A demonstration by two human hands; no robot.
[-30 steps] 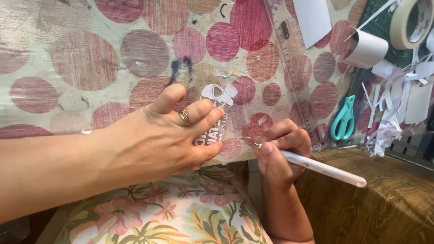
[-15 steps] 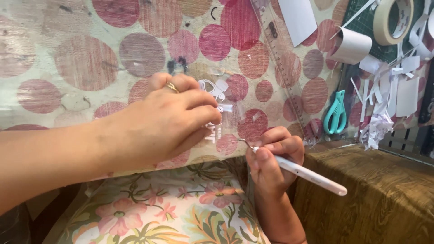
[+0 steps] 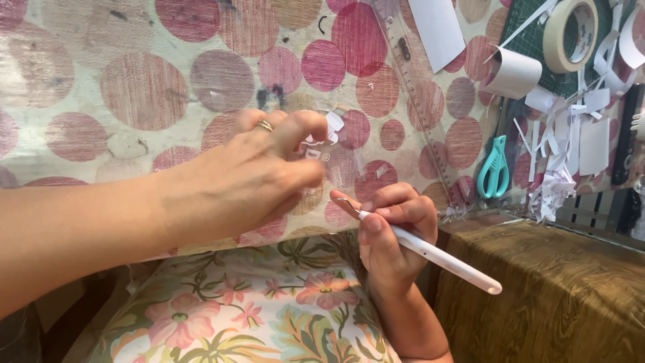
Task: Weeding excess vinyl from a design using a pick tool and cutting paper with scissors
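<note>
My left hand (image 3: 259, 171), with a ring on one finger, lies curled over a clear film sheet with white cut letters (image 3: 321, 144) and presses it onto the table with the pink-dotted cover (image 3: 134, 87). My right hand (image 3: 390, 232) grips a white pen-shaped tool with a thin metal hook (image 3: 430, 252). The hook tip sits just right of my left fingers, at the film's lower edge. Most of the film is hidden under my left hand.
A clear ruler (image 3: 416, 94) runs diagonally at the upper right. Teal scissors (image 3: 494, 168), a roll of tape (image 3: 570, 35), a green cutting mat (image 3: 537, 40) and several white paper scraps (image 3: 564, 148) lie at the right. A brown cloth (image 3: 551, 289) and floral fabric (image 3: 242, 309) are below.
My left hand has slid up and right and curled its fingers over the film. My right hand with the tool has lifted slightly and turned, the hook now nearer my left fingers.
</note>
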